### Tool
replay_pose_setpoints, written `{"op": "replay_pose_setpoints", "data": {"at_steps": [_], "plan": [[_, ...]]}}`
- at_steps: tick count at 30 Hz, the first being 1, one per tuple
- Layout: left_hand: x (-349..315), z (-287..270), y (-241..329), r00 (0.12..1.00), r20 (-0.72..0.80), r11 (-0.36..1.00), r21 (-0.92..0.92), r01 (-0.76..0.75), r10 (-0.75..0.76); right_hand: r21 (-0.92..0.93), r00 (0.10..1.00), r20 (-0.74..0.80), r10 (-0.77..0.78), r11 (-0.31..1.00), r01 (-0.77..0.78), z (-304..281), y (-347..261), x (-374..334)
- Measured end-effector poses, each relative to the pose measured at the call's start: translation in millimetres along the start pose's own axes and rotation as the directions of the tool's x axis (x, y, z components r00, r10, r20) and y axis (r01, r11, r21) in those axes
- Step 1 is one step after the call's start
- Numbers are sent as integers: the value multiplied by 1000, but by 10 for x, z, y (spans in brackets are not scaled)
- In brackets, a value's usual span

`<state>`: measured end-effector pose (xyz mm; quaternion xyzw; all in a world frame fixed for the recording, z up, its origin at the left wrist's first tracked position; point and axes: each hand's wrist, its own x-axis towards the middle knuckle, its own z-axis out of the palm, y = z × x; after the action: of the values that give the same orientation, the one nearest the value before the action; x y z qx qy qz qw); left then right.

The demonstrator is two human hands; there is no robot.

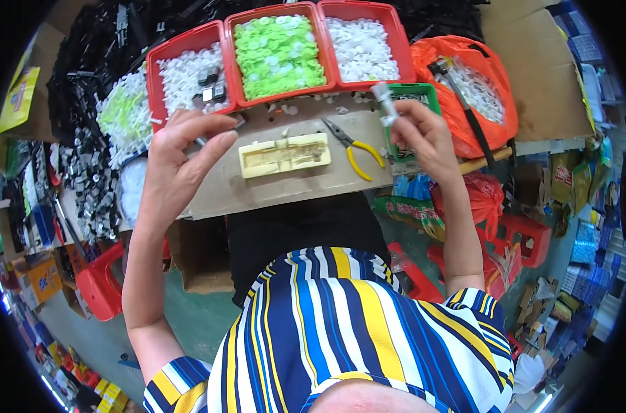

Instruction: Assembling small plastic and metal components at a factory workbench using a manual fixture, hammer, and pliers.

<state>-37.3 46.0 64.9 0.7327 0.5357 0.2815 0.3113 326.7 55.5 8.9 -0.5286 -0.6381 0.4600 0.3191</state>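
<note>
My left hand point(179, 158) is raised over the left side of the worktop, thumb and forefinger closing on a small greyish piece point(240, 121) whose kind I cannot make out. Between the fingertips of my right hand point(426, 141) is a small white plastic part point(384, 103), held near a green bin point(426, 93). A cream rectangular block point(258, 164) with a worn, recessed top lies between the hands. Right of it rest needle-nose pliers point(356, 146) with yellow handles, their jaws pointing away from me.
Three red bins hold small parts: white ones in the left bin point(153, 69), bright green discs in the middle bin point(230, 62), white ones in the right bin point(402, 41). A hammer point(468, 107) lies across an orange bag point(502, 76). Black parts point(86, 82) are heaped at left.
</note>
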Motion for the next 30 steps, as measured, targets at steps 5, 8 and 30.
{"op": "replay_pose_setpoints", "data": {"at_steps": [5,8,30], "plan": [[8,94,-88,999,36,999,15,-36,36,83,980,-201,13,997,4,-254,400,81],[3,107,-21,998,36,999,11,-52,52,82,969,-248,-17,996,38,-234,403,146],[-136,118,-131,1000,19,1000,30,-4,4,-724,953,25,-302,652,226,-209,279,1219]]}}
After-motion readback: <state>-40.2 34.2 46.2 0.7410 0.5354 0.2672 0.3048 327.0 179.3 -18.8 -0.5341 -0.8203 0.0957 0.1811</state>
